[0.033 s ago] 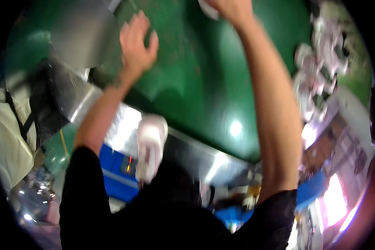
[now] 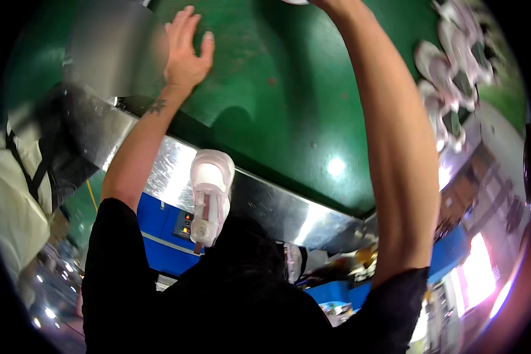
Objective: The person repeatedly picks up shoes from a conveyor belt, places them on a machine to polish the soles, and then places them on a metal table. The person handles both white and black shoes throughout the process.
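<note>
My left hand [image 2: 186,53] is open with fingers spread, over or flat on the green belt surface [image 2: 277,106], holding nothing. My right arm reaches far forward; my right hand [image 2: 330,5] is almost entirely cut off by the top edge, next to a white object [image 2: 295,2] of which only a sliver shows. A white and pale pink shoe [image 2: 209,194] lies sole up on the shiny metal rim [image 2: 265,206] at the near edge, just in front of my chest, touched by neither hand.
Several more white and pink shoes [image 2: 448,76] lie in a row on the belt's right side. Below the rim is a blue machine panel with buttons [image 2: 183,224]. A grey blurred shape [image 2: 112,47] sits at upper left, and a pale cloth with black straps [image 2: 17,189] hangs at left.
My left hand has shifted slightly up and left with its fingers spread a little wider. The shoe on the rim stays in place.
</note>
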A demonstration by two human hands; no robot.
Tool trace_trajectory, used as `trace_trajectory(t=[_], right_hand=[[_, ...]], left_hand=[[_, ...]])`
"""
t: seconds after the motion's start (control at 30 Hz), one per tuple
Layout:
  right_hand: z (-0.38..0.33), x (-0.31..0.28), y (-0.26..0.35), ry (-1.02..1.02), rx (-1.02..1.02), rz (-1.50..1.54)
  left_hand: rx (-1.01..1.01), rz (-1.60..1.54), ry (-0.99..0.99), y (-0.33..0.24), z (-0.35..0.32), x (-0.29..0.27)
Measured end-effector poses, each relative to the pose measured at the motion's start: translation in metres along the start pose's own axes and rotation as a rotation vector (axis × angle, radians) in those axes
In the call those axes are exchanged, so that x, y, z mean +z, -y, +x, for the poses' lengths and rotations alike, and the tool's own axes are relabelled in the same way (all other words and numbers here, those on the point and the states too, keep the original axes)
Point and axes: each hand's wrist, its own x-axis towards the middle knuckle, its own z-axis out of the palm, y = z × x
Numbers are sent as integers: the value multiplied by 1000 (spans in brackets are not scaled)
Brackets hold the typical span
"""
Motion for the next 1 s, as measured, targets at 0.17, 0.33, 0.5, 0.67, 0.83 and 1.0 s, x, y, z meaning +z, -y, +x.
trace_trajectory(t=[0.17, 0.33, 0.5, 0.67, 0.83, 1.0], right_hand=[[-189, -30, -5, 191, 240, 784], [-512, -79, 80, -176, 1097, 1235], [-650, -148, 128, -676, 1040, 1178], [-654, -158, 144, -1100, 83, 745], [-850, -130, 162, -1185, 626, 1261], [-1060, -11, 219, -1997, 615, 1657]], left_hand=[[-55, 125, 267, -9, -59, -39], [-539, -714, 564, -59, -45, -42], [-441, -1574, 1147, -269, -86, -136], [-101, -1715, 1431, -470, -125, -240], [46, -1274, 1704, -552, -258, -273], [-4, -1298, 1926, -604, -479, -326]])
